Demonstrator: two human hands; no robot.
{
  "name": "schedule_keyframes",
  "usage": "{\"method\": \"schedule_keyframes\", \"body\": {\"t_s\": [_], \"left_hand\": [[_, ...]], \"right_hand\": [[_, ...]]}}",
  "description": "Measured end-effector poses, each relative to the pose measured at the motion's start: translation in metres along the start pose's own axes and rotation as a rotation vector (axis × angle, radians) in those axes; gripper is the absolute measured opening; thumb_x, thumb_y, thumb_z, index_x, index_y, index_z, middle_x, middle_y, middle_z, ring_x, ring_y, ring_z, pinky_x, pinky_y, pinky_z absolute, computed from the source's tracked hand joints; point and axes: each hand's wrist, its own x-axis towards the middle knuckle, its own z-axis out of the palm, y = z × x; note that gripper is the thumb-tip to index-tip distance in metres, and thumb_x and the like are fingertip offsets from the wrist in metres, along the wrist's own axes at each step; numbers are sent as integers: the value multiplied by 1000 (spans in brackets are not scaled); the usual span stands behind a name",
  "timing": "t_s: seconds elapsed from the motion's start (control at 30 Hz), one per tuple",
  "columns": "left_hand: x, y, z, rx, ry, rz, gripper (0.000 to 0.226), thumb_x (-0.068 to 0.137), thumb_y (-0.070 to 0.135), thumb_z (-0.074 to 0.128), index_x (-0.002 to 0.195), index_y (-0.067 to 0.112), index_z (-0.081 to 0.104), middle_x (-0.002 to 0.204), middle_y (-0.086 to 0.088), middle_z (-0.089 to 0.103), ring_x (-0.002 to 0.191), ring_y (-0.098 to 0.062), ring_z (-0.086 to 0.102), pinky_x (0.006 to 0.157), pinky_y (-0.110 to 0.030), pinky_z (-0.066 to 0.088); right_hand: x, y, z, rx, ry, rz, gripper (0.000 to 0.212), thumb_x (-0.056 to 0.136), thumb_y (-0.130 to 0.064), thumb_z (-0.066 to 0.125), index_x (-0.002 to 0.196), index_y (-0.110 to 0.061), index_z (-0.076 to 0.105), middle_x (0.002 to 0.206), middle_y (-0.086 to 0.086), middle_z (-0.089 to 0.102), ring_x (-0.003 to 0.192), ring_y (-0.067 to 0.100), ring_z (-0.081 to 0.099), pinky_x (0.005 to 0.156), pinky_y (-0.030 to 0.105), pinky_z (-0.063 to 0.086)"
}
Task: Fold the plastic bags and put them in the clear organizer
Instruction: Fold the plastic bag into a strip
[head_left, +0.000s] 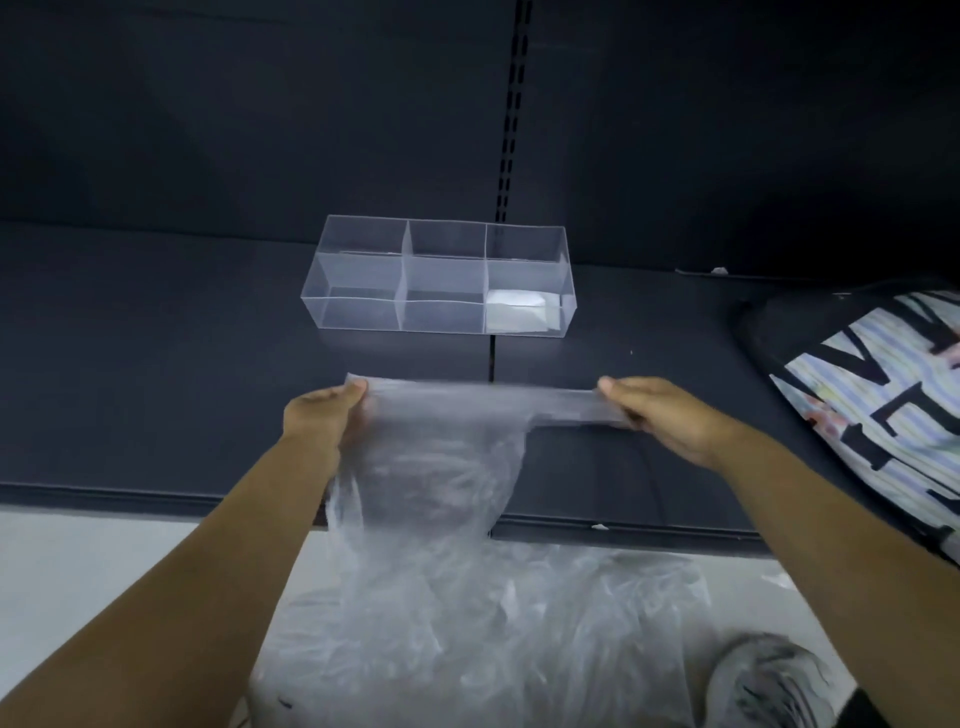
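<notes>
A clear plastic bag (447, 431) is stretched between my two hands above the dark shelf. My left hand (322, 415) grips its left end and my right hand (660, 415) pinches the narrow right end. The rest of the bag hangs down over the shelf's front edge. Behind it stands the clear organizer (363, 312) with several compartments. A folded white bag (517, 306) lies in its front right compartment. More loose clear bags (493, 639) are heaped on the floor below.
The dark shelf (156, 389) has a dark back panel with a slotted upright (511, 104). A black bag with striped, lettered print (872, 410) lies on the shelf at the right. A grey shoe (769, 680) shows at the bottom right on the pale floor.
</notes>
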Motion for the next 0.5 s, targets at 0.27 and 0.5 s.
{"method": "schedule_keyframes", "body": {"t_s": [0.27,0.5], "left_hand": [[13,16,5,-68,-45,-29,25,84,29,73,69,16,58,78,-8,58,69,-23,54,78,-37,48],[-6,7,-14,-116,-26,-25,29,93,40,57,73,20,51,78,2,55,79,-19,58,87,-38,49]], "right_hand": [[24,-19,-27,137,435,21,6,87,-2,63,88,-8,65,69,5,61,53,8,49,49,15,45],[-15,-15,10,220,493,-28,18,96,-24,57,100,-8,63,83,8,61,65,11,55,59,20,45]]}}
